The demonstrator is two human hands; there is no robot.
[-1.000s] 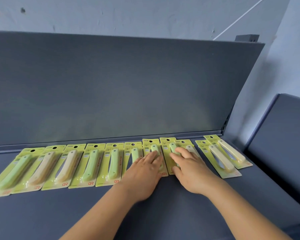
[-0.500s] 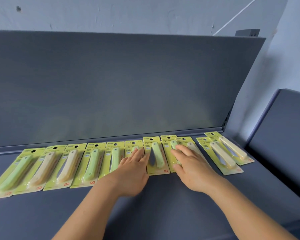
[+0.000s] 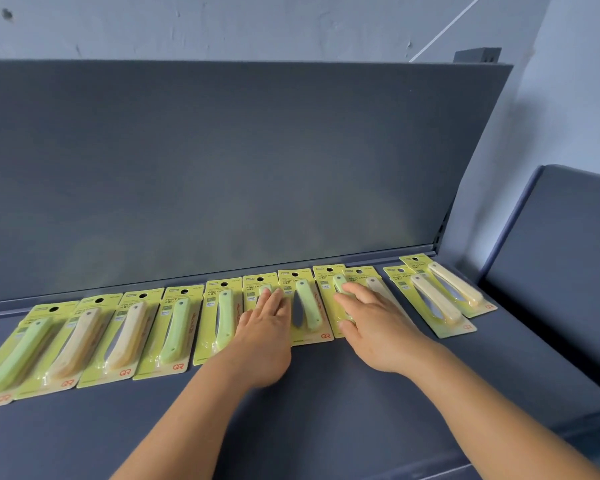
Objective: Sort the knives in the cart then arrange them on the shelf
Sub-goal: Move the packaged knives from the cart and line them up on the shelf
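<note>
While the knife packs (image 3: pixel 305 306) already line the shelf (image 3: pixel 326 410), the left hand (image 3: pixel 264 337) and right hand (image 3: pixel 374 327), fingers straight and flat on packs, seemingly only need to even the row.

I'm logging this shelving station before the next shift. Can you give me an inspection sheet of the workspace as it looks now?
Surface: grey shelf, flat, with an upright back panel.
Job's things: eleven carded knives in a row along the back edge; green knife lies uncovered between the hands; the two rightmost cream knives overlap and sit askew.
Clutter: nothing seen.
Hands: left hand rests flat on one pack, fingers straight; right hand lies over a green pack, fingers spread.
Cables: one thin line on the wall.
Surroundings: pale wall; another grey shelf unit at right.
</note>
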